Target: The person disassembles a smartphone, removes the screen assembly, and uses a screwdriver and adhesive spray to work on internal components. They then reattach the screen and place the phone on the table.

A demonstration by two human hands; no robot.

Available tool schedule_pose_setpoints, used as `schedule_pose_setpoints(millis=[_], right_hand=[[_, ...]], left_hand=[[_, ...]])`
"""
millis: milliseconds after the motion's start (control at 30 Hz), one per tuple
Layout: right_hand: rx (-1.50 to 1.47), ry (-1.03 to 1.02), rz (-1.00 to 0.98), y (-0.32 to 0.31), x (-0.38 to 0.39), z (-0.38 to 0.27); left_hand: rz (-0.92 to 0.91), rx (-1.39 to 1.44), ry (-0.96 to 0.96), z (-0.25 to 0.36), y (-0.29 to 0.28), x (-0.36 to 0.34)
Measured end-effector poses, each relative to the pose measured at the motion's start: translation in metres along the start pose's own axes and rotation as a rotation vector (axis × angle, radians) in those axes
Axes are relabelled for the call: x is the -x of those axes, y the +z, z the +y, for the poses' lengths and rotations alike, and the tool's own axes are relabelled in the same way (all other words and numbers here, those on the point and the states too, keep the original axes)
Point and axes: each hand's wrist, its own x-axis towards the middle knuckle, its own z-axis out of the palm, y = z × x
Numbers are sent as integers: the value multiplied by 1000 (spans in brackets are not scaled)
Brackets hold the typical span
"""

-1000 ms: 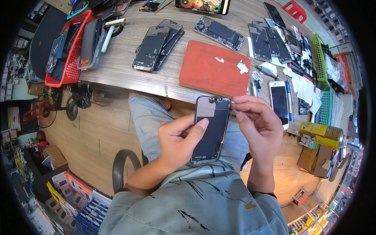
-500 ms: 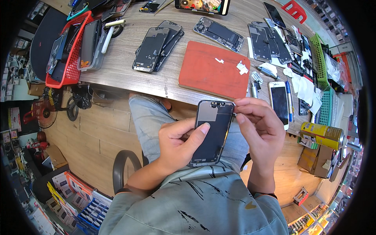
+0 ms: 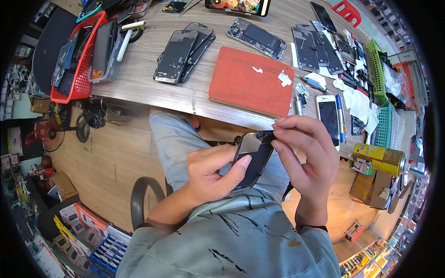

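Observation:
Above my lap, in front of the table edge, I have a dark phone screen with its back side up and a grey patch near its top end. My left hand is closed around its left edge, thumb lying over the back and fingers beneath. The screen is tilted, its right side turned down. At its top right corner the fingers of my right hand are drawn together in a pinch. Whatever lies between those fingertips is too small to make out.
On the table ahead lies a red notebook. Behind it are stacked phone screens and an opened phone. To the right are a white phone, a pen and a yellow spray can. A red basket stands left.
The screen has tipped, so its back shows narrower and its lower end has drawn up. My right fingers have moved slightly to the left, onto its top corner. My left hand still grips it.

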Motion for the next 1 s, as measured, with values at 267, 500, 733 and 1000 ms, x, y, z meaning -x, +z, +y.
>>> schedule_pose_setpoints(millis=[267,500,733,1000], right_hand=[[146,-185,-70,-3,4,5],[133,-222,-35,-1,7,6],[144,-236,-32,-3,6,8],[226,-300,-144,-17,1,11]], left_hand=[[6,-45,91,1,1,-2],[9,-34,118,-1,2,-2],[22,-30,176,-4,4,-3],[-77,-52,198,-3,-2,-7]])
